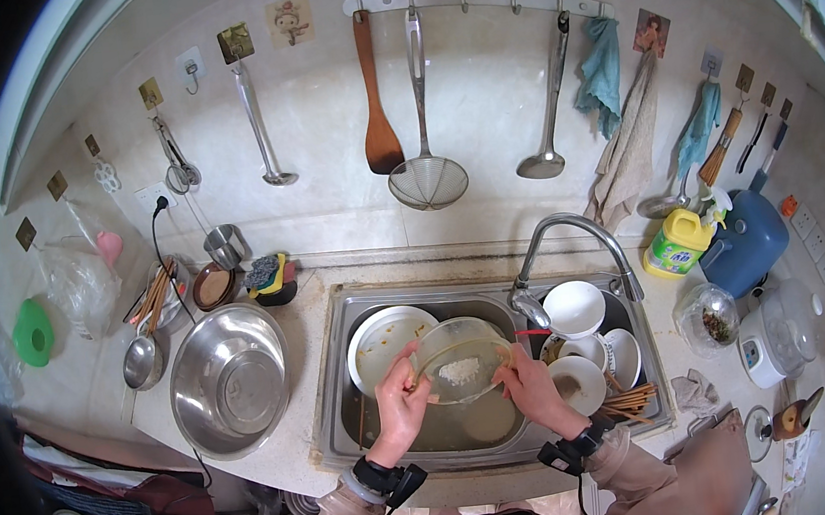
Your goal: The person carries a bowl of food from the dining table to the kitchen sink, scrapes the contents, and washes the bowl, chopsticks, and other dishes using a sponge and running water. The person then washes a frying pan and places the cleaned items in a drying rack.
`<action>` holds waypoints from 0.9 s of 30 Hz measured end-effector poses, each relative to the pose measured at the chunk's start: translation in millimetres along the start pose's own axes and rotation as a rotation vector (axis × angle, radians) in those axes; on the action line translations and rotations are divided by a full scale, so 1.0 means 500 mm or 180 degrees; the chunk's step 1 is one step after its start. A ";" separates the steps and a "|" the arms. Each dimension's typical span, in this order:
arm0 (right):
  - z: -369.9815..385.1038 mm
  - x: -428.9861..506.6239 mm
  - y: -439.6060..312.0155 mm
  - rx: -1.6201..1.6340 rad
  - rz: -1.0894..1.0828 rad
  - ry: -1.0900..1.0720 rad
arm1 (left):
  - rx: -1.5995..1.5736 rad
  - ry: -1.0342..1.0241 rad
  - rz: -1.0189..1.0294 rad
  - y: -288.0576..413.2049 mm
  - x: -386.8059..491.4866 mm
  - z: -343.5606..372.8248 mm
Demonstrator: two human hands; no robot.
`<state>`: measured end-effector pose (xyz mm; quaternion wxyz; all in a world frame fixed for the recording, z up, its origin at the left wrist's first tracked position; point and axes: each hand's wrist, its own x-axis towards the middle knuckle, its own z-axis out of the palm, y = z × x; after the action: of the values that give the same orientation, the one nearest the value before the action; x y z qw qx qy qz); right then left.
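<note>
Above the left sink basin [352,433], my left hand [405,398] and my right hand [535,388] hold a clear glass bowl [458,332] by opposite sides of its rim. White matter shows in or through the bowl. Behind it, a white dish [370,371] with food bits leans in the basin, which holds cloudy water with a submerged round thing. In the right basin, a white bowl [575,310] rests on several stacked dishes, beside a bundle of wooden chopsticks [631,402]. The metal faucet [532,245] has its spout over the divider.
A large steel basin [196,386] stands on the left counter, near sponges [271,276] and a utensil holder [177,312]. On the right are a yellow detergent bottle [675,245], a blue container [750,244] and a white appliance [766,356]. Utensils hang on the wall.
</note>
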<state>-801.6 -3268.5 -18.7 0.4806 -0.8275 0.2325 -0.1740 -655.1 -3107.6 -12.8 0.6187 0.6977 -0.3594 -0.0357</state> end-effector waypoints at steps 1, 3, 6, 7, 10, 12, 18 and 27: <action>0.000 -0.001 0.001 0.0084 0.0040 -0.0008 | 0.0008 0.0005 -0.0004 0.004 -0.001 -0.001; 0.001 -0.002 0.002 0.0004 -0.0041 0.0033 | 0.0033 -0.0004 -0.0007 0.012 -0.003 -0.004; 0.001 -0.004 0.000 -0.0035 -0.0023 0.0003 | 0.0077 -0.0022 0.0053 0.020 -0.005 -0.009; 0.001 -0.005 -0.001 0.0018 0.0066 -0.0027 | 0.0087 -0.0015 0.0103 0.021 -0.005 -0.010; -0.001 -0.009 -0.006 0.0059 -0.0012 0.0002 | 0.0006 -0.0018 0.0079 0.022 -0.006 -0.011; -0.002 -0.011 -0.008 -0.0021 -0.0043 0.0028 | -0.0014 -0.0019 0.0089 0.025 -0.006 -0.012; -0.001 -0.012 -0.007 -0.0205 -0.0095 0.0073 | 0.0003 -0.0024 0.0105 0.037 -0.006 -0.013; -0.053 0.026 0.016 -0.0596 -0.0242 -0.0539 | -0.0006 -0.1172 -0.0544 -0.028 -0.012 0.008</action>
<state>-806.0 -3298.2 -12.0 0.4122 -0.8887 0.1748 -0.0991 -655.1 -3107.7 -28.7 0.5379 0.7067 -0.4059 -0.2154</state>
